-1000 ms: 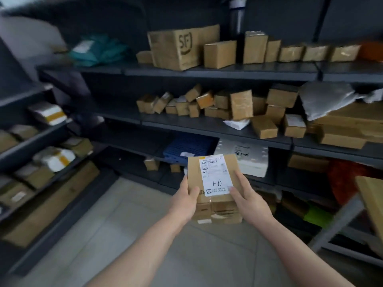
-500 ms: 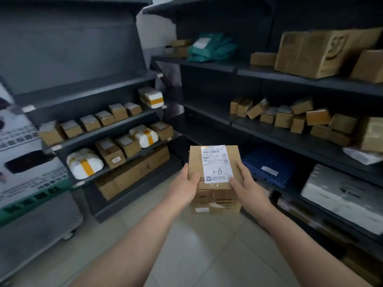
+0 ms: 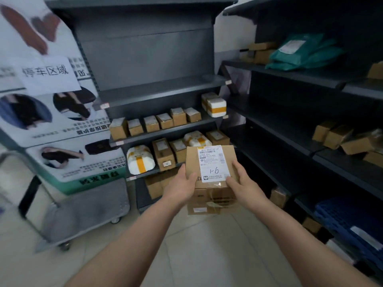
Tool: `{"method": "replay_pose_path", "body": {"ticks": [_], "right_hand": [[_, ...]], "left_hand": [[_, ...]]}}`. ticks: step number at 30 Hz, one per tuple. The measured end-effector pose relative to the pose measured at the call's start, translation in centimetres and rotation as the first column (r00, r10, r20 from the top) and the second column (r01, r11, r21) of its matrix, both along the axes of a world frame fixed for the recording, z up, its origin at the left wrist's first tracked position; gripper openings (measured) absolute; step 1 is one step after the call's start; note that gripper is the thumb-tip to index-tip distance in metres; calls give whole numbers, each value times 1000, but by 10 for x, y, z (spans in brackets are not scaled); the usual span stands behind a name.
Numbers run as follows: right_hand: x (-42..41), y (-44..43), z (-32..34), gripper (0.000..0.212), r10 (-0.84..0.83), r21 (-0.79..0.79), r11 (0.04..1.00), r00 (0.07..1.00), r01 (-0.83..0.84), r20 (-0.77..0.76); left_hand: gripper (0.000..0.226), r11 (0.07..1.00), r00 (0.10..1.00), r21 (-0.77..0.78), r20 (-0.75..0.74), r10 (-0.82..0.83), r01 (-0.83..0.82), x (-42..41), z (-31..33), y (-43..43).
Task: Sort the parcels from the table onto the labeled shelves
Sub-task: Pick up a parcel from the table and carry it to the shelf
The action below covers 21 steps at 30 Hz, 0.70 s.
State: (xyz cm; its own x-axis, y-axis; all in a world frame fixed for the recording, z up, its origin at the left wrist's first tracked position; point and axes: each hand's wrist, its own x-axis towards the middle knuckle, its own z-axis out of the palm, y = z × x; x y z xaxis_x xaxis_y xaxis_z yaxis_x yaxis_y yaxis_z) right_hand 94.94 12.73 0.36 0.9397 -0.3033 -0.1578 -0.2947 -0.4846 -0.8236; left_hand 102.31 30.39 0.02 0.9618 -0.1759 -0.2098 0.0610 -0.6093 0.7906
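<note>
Parcel, label up, long axis pointing away, gripped by both hands' fingers.

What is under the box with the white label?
Under the top box sits another brown box, taped and stickered. Both hands, left hand and right hand, cover their sides, so anything lower is hidden.

A brown cardboard parcel sits between the left hand and right hand, in front of a dark metal shelf unit. Small cardboard boxes line its middle shelf; another dark shelving rack stands to the right.
</note>
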Motion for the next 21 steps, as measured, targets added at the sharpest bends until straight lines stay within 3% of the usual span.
{"method": "replay_pose_path", "body": {"ticks": [7,16,21], "right_hand": [[121,-31,18,62,163,42,985,985,-165,49],[235,-17,39,71,372,157,909,922,-386,112],[288,13,51,87,462,108,871,874,-480,152]], "left_hand": [[55,987,993,108,35,115,-118,98,25,-21],[51,952,954,76,81,289,-295,178,49,5],[42,942,932,40,167,323,-334,222,57,36]]}}
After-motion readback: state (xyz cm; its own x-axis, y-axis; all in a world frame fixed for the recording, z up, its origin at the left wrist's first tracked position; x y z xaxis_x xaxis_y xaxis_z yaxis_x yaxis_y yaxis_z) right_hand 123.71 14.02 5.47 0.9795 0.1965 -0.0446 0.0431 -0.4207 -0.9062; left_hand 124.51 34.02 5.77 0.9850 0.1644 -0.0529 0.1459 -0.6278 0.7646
